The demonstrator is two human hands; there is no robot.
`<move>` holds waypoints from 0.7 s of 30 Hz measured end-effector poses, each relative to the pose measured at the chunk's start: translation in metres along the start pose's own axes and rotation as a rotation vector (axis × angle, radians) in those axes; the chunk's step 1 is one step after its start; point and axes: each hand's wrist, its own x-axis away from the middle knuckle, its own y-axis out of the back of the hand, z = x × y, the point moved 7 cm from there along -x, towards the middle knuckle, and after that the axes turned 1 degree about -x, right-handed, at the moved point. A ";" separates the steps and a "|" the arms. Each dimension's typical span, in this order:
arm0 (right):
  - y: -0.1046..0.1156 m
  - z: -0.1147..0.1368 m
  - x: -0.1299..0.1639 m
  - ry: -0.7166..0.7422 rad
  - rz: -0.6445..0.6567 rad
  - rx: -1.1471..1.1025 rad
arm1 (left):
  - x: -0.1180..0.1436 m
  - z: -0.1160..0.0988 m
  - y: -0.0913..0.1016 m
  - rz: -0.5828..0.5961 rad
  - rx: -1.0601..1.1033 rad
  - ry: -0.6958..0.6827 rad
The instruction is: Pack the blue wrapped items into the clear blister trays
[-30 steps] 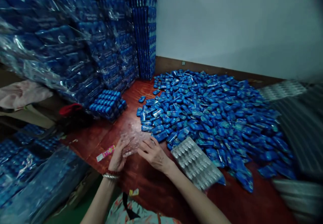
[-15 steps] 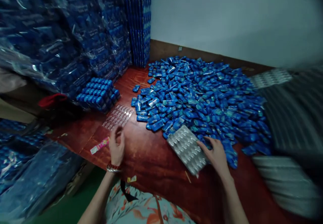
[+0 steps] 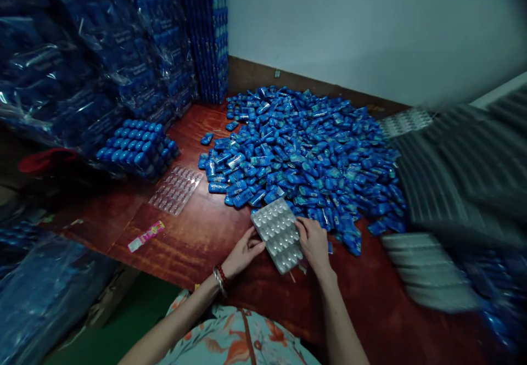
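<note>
Fingers of both hands pinch the short stack of silver trays (image 3: 279, 234) at lower centre of the frame: the left hand (image 3: 244, 253) grips its left edge, the right hand (image 3: 313, 240) its right edge. The stack lies flat on the red table (image 3: 197, 239), just beside the heap of blue packets (image 3: 304, 156). A clear tray (image 3: 175, 189) sits well apart at centre left. Squaring or separating the stack seems the step in hand; next calls for lifting one tray free.
</note>
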 end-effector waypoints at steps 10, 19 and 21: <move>-0.069 0.102 0.011 -0.027 0.213 -0.726 | 0.039 -0.037 0.042 0.004 0.366 0.016; -0.049 0.193 -0.005 0.242 0.221 -0.510 | 0.055 -0.035 0.106 -0.298 0.478 0.007; -0.048 0.211 -0.006 0.283 0.382 -0.653 | 0.055 -0.052 0.110 -0.461 0.357 -0.091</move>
